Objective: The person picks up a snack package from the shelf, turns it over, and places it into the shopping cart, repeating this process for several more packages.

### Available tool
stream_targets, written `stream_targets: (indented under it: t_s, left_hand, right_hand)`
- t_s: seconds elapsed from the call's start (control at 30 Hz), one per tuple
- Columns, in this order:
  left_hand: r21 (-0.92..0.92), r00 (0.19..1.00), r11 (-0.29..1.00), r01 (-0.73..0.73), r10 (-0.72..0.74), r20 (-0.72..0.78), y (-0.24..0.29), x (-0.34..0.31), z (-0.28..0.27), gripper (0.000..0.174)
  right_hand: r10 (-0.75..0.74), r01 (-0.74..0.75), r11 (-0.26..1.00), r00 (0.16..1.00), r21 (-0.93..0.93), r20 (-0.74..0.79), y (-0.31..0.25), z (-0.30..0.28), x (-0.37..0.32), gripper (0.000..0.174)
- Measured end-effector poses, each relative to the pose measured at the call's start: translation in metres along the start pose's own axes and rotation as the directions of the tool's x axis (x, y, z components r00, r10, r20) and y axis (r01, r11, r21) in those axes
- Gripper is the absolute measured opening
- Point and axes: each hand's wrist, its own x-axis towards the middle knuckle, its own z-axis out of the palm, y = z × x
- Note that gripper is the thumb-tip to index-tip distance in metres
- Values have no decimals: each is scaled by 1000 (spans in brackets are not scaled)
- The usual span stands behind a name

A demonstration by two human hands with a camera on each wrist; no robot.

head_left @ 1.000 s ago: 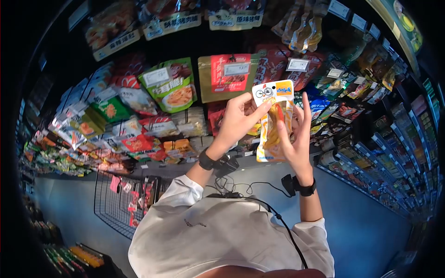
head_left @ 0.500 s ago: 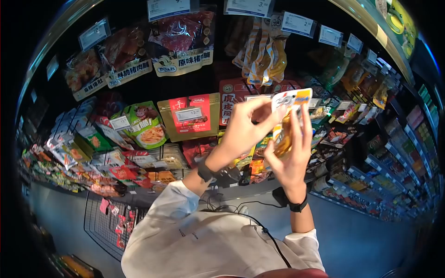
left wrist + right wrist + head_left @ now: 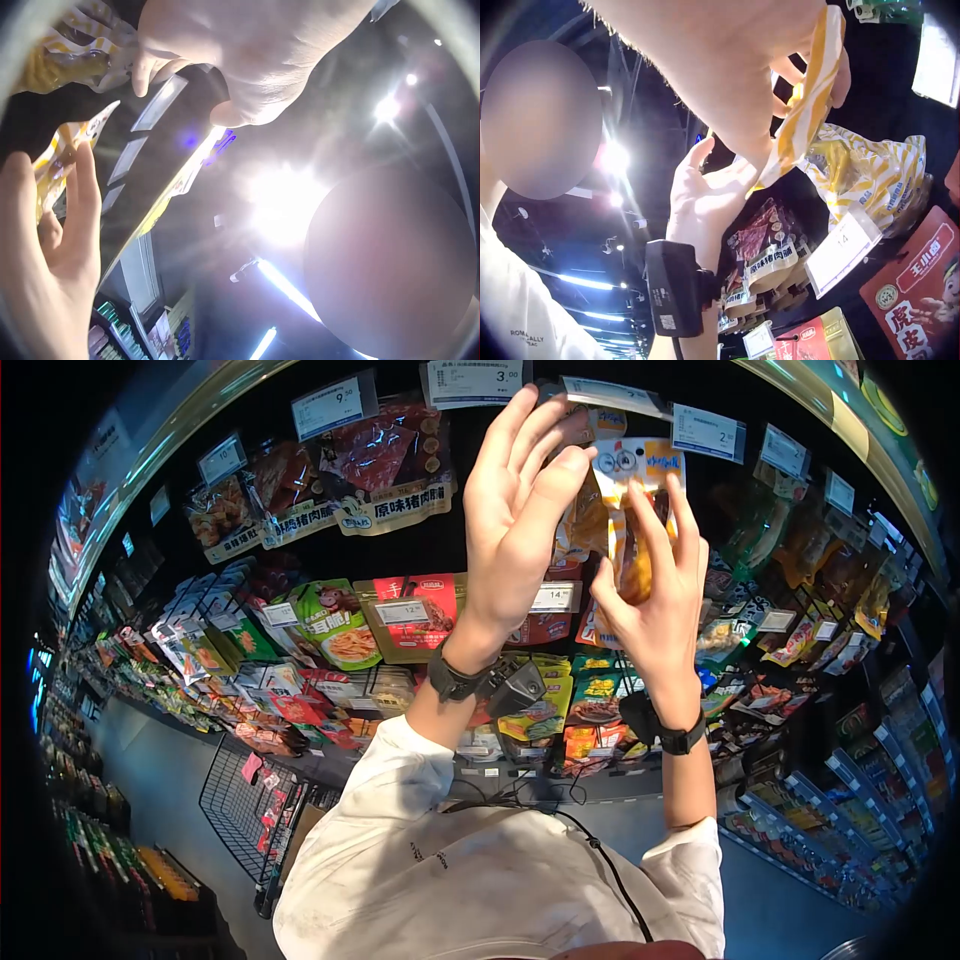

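Observation:
My right hand (image 3: 665,595) holds a clear-fronted snack pack (image 3: 632,565) with yellow-orange and white stripes and brownish-yellow food inside. Its thumb is on the near side and its fingers reach up over the front; the right wrist view shows the pack's striped edge (image 3: 810,105) between them. To the left, my left hand (image 3: 520,525) is raised with its fingers extended, right by a tilted price tag (image 3: 615,395) on the upper row. Similar striped packs (image 3: 877,176) hang just behind the held one. In the left wrist view, the left hand (image 3: 251,49) partly hides the tag row.
Meat snack bags (image 3: 390,470) hang at the upper left. Below, a green bag (image 3: 335,625) and a red-and-gold bag (image 3: 420,620) hang on hooks. A wire shopping cart (image 3: 235,800) with red packs stands at the lower left. Stocked shelves (image 3: 840,790) run along the right.
Both hands have risen toward the hooks and price tags, the right one carrying the snack pack. The left hand has left the pack's top edge and moved up beside the tag.

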Motion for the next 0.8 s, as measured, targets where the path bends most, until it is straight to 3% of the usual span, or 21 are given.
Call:
stream_targets:
  t_s: [0.1,0.2,0.27,0.43,0.53,0.73,0.8]
  left_hand:
    - [-79,999,997,-19,22,35,0,5,1,71]
    - [12,1000,1000,5,-5,-24,6,7,1,62]
    - [-25,999,1000,10,-9,42,3,8,-4,63]
    - [-22,996,998,62,-60,65,7,9,-7,65]
    - [41,995,999,-14,10,98,1,10,-10,68]
    - [-12,984,989,144,-142,106,6,11,-19,65]
    - [-52,983,992,114,-105,150,1,14,-25,68]
  right_hand:
    - [-56,57,998,998,30,-18,2,11,16,73]
    - [-37,38,998,999,59,-8,0,23,29,67]
    - [-32,33,998,999,55,-22,0,29,36,63]
    - [-34,31,998,998,-49,-46,7,41,42,76]
    - [-49,49,999,998,-7,-31,4,41,42,76]
    - [-29,27,998,999,-59,-36,-7,40,46,69]
    - [-11,8,998,999,-64,-47,-11,40,47,64]
